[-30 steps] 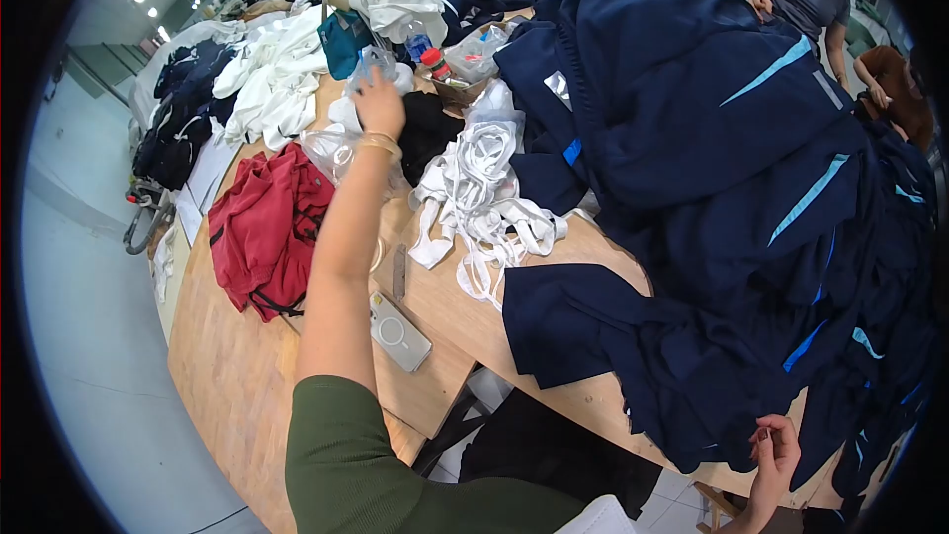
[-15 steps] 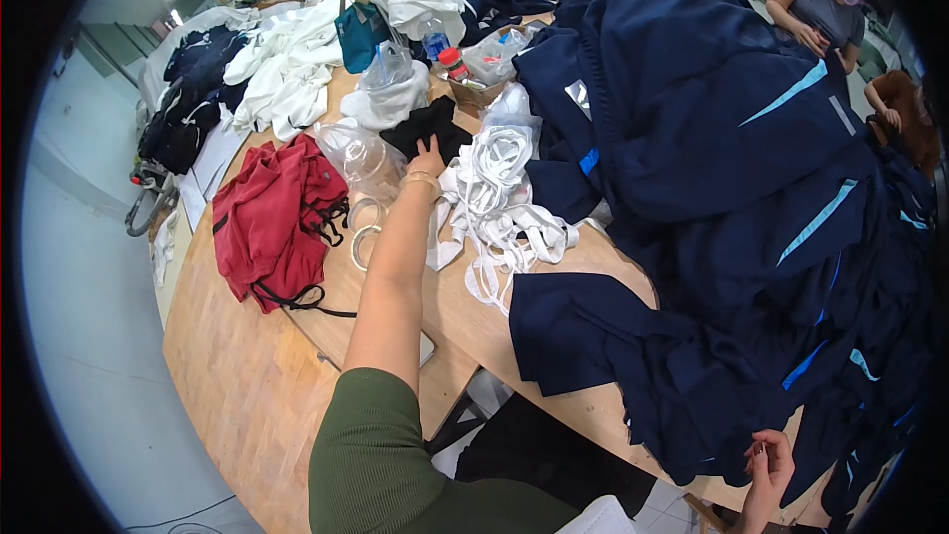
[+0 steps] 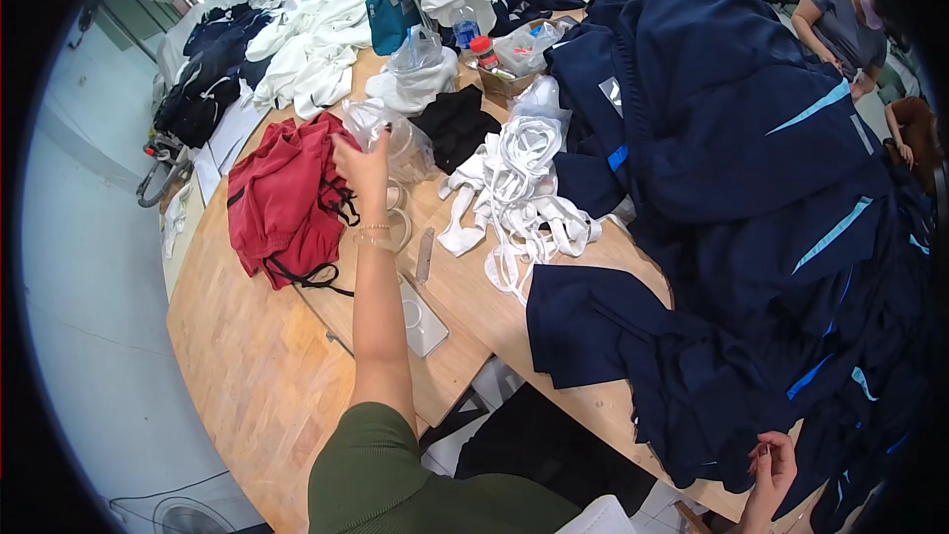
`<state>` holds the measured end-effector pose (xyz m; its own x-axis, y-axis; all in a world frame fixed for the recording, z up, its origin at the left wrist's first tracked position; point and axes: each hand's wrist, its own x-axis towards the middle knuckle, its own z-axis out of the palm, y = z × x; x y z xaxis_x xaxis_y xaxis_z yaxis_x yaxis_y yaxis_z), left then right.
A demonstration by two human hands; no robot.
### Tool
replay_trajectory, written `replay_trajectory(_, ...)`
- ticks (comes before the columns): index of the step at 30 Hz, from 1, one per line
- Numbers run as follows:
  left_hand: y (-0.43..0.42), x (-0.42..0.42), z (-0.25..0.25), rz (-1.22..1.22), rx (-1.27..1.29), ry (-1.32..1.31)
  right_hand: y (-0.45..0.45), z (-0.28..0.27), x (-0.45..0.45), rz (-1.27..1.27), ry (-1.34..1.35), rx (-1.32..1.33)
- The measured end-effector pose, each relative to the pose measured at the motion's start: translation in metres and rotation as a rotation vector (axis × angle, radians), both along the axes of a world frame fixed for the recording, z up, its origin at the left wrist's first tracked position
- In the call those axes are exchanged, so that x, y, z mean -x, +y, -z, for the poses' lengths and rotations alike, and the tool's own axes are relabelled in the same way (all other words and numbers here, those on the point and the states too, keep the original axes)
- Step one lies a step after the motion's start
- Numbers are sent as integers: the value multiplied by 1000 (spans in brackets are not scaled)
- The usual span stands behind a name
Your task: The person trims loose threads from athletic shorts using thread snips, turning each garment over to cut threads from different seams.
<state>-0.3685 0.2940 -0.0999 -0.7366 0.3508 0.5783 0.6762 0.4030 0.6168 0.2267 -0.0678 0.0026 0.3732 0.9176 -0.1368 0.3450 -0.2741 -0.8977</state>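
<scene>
My left hand (image 3: 364, 166) reaches over the table, thumb and fingers spread apart, between the crumpled red garment (image 3: 282, 203) and a clear plastic bag (image 3: 403, 150). The fingertips overlap the edges of both; contact is unclear. Beneath the wrist, rolls of tape (image 3: 399, 229) lie partly hidden. A folded black cloth (image 3: 457, 129) lies to the right of the bag, beside a tangle of white fabric strips (image 3: 529, 163). At lower right, my right hand (image 3: 774, 470) has its fingers curled together beside a navy garment (image 3: 682, 366); anything pinched in them is too small to make out.
A large heap of navy clothing (image 3: 732, 119) covers the right side. Near my left forearm lie a flat white slab (image 3: 425, 326) and a narrow strip (image 3: 425, 255). Farther back are a teal bag (image 3: 389, 22), a cardboard box (image 3: 506, 85) and white garments (image 3: 311, 54). Co-workers are at upper right.
My left hand has left the black cloth and moved left to the red garment and plastic bag. The view has shifted slightly; my right hand stays curled in place.
</scene>
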Motion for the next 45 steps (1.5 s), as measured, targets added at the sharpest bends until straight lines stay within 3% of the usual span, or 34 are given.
replay_trajectory(2,10,9,1,206,69,-71,-1,-5,3,-15,-5,-12)
replay_trajectory(5,32,34,-16,206,-60,60,-4,-21,10,-33,-24,-50)
replay_trajectory(7,28,7,-55,123,-84,143,-9,-20,10,-11,-11,-49)
replay_trajectory(10,42,-1,-82,233,119,-33,-12,-19,8,-22,-16,-68)
replay_trajectory(12,60,-4,-90,370,-96,26,-12,-21,8,-23,-13,-73)
replay_trajectory(17,93,-22,-128,574,-212,-92,-15,-28,11,6,-52,-29)
replay_trajectory(18,104,-21,-126,668,-260,-162,-16,-28,12,9,-53,-33)
replay_trajectory(23,137,-11,-87,684,-203,-174,-21,-27,11,8,-58,-114)
replay_trajectory(27,132,-21,-62,791,-159,-261,-23,-24,0,-22,-101,-22)
replay_trajectory(29,128,-33,-54,696,-11,-112,-18,-14,-2,22,-19,-60)
replay_trajectory(34,145,-18,-9,727,246,41,-11,-13,4,14,-3,-72)
replay_trajectory(36,150,-14,12,949,120,-304,-9,-12,6,11,-5,-69)
replay_trajectory(37,138,-23,2,950,123,-307,-8,-12,6,16,-2,-67)
replay_trajectory(39,117,-41,-24,959,12,-1331,-9,-12,5,21,-2,-63)
replay_trajectory(40,117,-38,-30,960,12,-1334,-10,-13,4,22,0,-60)
replay_trajectory(42,116,-31,-43,1228,20,-1398,-11,-13,2,24,3,-55)
replay_trajectory(45,105,-39,-62,1150,-41,-1447,-8,-10,0,35,15,-41)
